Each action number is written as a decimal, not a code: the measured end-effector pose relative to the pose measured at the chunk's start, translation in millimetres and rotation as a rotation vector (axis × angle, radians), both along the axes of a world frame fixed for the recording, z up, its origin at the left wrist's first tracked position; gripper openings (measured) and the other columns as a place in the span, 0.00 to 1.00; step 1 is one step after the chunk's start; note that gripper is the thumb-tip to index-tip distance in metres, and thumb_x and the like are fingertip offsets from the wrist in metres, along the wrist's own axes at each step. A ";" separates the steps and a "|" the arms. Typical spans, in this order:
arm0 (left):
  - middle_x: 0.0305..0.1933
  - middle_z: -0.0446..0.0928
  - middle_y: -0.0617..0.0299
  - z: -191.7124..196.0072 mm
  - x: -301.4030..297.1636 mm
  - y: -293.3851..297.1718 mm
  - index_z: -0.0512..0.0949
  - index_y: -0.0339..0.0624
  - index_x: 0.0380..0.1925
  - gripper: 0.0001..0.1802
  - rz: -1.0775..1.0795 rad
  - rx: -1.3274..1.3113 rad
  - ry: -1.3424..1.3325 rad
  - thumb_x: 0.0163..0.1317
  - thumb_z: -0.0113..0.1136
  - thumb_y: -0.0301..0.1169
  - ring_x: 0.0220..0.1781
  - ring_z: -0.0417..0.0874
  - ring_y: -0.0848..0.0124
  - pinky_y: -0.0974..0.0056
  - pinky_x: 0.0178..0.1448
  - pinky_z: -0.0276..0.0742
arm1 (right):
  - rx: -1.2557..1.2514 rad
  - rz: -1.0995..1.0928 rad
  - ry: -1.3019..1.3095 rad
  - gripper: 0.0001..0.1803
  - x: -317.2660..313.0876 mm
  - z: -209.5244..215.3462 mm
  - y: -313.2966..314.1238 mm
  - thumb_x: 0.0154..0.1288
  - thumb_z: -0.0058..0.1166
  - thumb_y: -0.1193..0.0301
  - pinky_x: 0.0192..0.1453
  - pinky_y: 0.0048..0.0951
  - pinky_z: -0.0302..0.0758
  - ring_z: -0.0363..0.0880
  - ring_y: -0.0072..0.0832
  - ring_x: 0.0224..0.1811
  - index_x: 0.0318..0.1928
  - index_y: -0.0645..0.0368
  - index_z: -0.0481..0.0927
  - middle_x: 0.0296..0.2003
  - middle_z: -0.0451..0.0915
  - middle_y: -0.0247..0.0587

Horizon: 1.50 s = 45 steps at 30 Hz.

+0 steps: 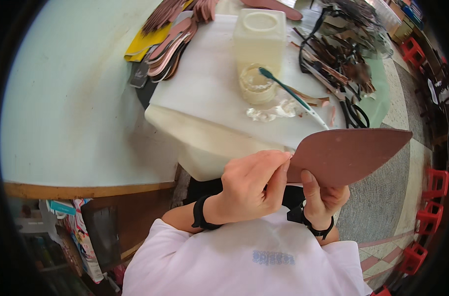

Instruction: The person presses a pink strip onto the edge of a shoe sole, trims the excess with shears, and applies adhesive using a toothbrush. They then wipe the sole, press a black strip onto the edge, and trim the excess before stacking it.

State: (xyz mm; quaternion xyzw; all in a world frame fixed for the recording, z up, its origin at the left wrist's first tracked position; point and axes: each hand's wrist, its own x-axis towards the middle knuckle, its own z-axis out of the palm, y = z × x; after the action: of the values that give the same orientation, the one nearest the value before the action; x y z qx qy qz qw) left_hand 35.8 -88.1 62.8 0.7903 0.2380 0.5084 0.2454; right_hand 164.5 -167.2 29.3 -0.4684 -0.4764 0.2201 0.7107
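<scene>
A dusty-pink insole (350,155), flat with a pointed end toward the right, is held up in front of me over the near right side of the work surface. My right hand (324,196) grips its lower edge, thumb on the face turned to me and fingers behind. At its left edge, my left hand (254,185) has thumb and fingers pinched together on the rim; the exact fingertip contact is partly hidden. Beyond the insole lies a dark green and white toothbrush (294,97), its head resting on an open tub of pale paste (258,91).
Behind the tub stands a translucent plastic container (259,37). Stacked insoles (172,49) lie at the back left by a yellow sheet (148,45). Black-handled scissors (353,111) and a heap of dark scraps (340,54) are at right. Red stools (429,217) stand on the floor.
</scene>
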 end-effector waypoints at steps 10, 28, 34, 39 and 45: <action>0.23 0.77 0.57 -4.0 -39.0 14.1 0.75 0.33 0.29 0.07 0.043 -0.215 -0.019 0.49 0.56 0.15 0.19 0.78 0.69 0.72 0.23 0.72 | -0.005 -0.028 0.089 0.11 -47.5 8.3 27.5 0.57 0.53 0.84 0.45 0.23 0.69 0.75 0.24 0.40 0.42 0.69 0.76 0.38 0.80 0.43; 0.26 0.78 0.56 -18.2 -27.4 70.8 0.75 0.33 0.30 0.06 -0.089 -0.165 0.011 0.51 0.57 0.16 0.22 0.78 0.70 0.70 0.25 0.74 | -0.158 -0.136 -0.109 0.12 -39.2 -2.5 72.7 0.55 0.53 0.85 0.40 0.21 0.70 0.76 0.22 0.36 0.42 0.69 0.75 0.35 0.80 0.44; 0.30 0.80 0.55 -22.7 -40.5 82.0 0.77 0.31 0.33 0.05 -0.100 -0.454 -0.124 0.55 0.58 0.17 0.27 0.80 0.70 0.71 0.29 0.75 | -0.079 -0.083 0.205 0.10 -44.9 5.8 84.4 0.58 0.51 0.84 0.42 0.19 0.69 0.76 0.20 0.36 0.42 0.70 0.75 0.37 0.80 0.41; 0.29 0.79 0.60 -11.5 -43.2 83.3 0.78 0.31 0.32 0.03 -0.144 -0.458 -0.059 0.58 0.57 0.18 0.27 0.75 0.77 0.76 0.30 0.69 | -0.013 -0.008 0.243 0.10 -50.4 9.0 91.1 0.59 0.52 0.83 0.44 0.19 0.70 0.75 0.20 0.39 0.43 0.69 0.75 0.38 0.80 0.42; 0.24 0.73 0.70 -23.4 -42.8 83.0 0.77 0.31 0.33 0.04 -0.203 -0.710 -0.212 0.57 0.57 0.17 0.24 0.68 0.84 0.79 0.27 0.62 | -0.057 0.062 0.330 0.12 -51.2 4.3 91.8 0.60 0.51 0.84 0.48 0.21 0.70 0.75 0.20 0.42 0.45 0.69 0.74 0.39 0.80 0.41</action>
State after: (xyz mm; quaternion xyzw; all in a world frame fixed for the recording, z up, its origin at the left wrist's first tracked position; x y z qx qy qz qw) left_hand -7.0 -5.2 39.4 0.6187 0.2930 0.4466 0.5762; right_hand 113.3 -75.4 33.6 -0.4310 -0.3610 0.3292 0.7587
